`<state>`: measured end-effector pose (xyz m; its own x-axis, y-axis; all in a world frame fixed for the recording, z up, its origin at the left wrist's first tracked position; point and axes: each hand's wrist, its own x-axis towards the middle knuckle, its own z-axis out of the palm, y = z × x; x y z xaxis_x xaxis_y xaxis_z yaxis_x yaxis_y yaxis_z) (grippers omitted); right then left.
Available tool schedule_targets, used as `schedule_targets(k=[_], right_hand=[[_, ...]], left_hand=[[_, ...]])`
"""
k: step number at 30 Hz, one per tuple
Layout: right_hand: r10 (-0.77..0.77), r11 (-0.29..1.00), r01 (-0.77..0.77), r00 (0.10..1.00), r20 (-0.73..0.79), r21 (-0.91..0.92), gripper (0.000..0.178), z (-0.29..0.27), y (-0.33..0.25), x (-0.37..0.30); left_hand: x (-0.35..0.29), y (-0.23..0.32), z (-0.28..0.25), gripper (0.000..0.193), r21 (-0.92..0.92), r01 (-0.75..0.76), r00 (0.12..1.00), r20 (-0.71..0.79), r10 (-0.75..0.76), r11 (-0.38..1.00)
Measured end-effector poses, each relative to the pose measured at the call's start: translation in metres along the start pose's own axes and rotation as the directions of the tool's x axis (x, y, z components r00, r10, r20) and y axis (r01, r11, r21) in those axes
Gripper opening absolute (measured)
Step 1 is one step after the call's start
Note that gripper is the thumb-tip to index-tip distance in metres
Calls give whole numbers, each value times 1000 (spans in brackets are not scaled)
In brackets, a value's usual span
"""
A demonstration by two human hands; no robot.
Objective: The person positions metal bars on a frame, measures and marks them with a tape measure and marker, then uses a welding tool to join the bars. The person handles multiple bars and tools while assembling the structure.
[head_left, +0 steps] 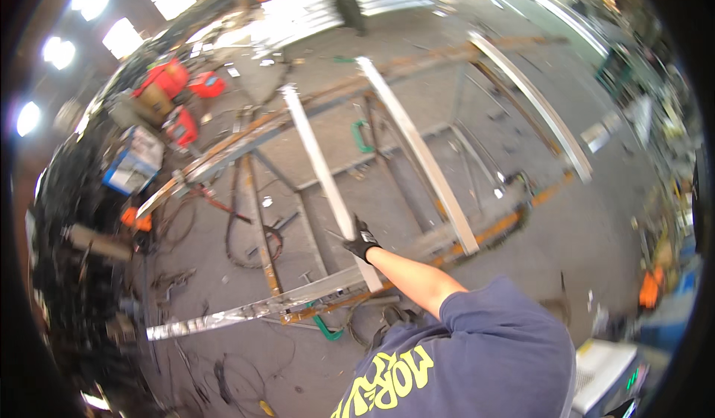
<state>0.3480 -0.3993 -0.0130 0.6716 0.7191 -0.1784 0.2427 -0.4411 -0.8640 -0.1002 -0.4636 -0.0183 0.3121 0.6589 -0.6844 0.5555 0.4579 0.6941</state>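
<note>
My right hand (360,242), in a black glove, reaches out to the nearer end of a pale metal bar (319,161). Its fingers are closed about the bar's side, and a thin light sliver by the fingertips is too blurred to name. This bar lies crosswise over a low rusty steel frame (257,308). To its right, a second pale bar (417,152) and a third one (535,105) also rest across the frame. My left hand is out of sight.
Green clamps (360,136) sit at the frame, another (326,330) near its front rail. Cables (223,381) trail over the floor at lower left. Red cases (206,84) and a box (134,157) stand left. A white machine (603,373) is lower right. A person (344,1) stands beyond.
</note>
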Motion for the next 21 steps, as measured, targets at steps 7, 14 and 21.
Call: schedule_targets(k=[7,14,21], right_hand=[[-256,921,272,962,-93,277,65,-99,124,-209],[856,500,-537,186,-483,679,45,-184,413,-579],[877,-440,245,-90,472,864,39,-11,446,-865]], left_hand=[[66,134,2,30,127,-314,931,233,280,941],[72,285,276,31,111,-617,618,681,392,779],[-59,142,553,33,374,-657,414,905,-102,655]])
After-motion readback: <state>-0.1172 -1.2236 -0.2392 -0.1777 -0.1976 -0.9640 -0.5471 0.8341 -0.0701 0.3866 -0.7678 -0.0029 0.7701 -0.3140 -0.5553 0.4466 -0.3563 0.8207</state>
